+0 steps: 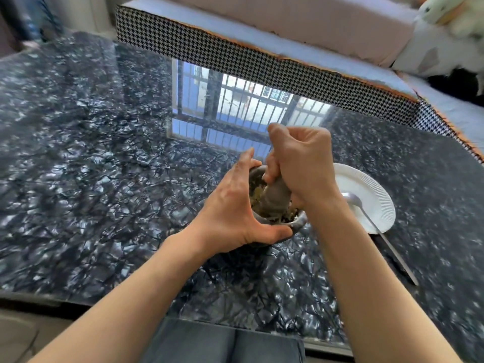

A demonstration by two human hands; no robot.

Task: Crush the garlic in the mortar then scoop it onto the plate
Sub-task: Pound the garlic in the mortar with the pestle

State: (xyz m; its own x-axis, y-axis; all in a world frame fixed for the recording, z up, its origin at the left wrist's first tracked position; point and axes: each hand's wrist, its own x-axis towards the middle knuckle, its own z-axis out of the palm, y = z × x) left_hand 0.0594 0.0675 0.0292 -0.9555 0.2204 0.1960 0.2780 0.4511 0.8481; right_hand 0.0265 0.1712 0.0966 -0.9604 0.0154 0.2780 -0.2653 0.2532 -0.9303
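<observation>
A grey stone mortar (298,223) stands on the dark marbled table, a little right of centre. Yellowish crushed garlic (258,193) lies inside it. My left hand (233,208) wraps around the mortar's left side and near rim. My right hand (301,163) grips the top of the grey pestle (275,197), whose thick end is down in the garlic. To the right of the mortar sits a white paper plate (377,195), with a metal spoon (366,213) lying in it, bowl on the plate and handle pointing toward the table's near right. Part of the plate is hidden behind my right wrist.
The glossy dark table (104,153) reflects a barred window at its middle. A sofa with houndstooth trim (262,61) runs along the far and right edges. A plush toy (450,11) sits at the top right. My knees are below the near edge.
</observation>
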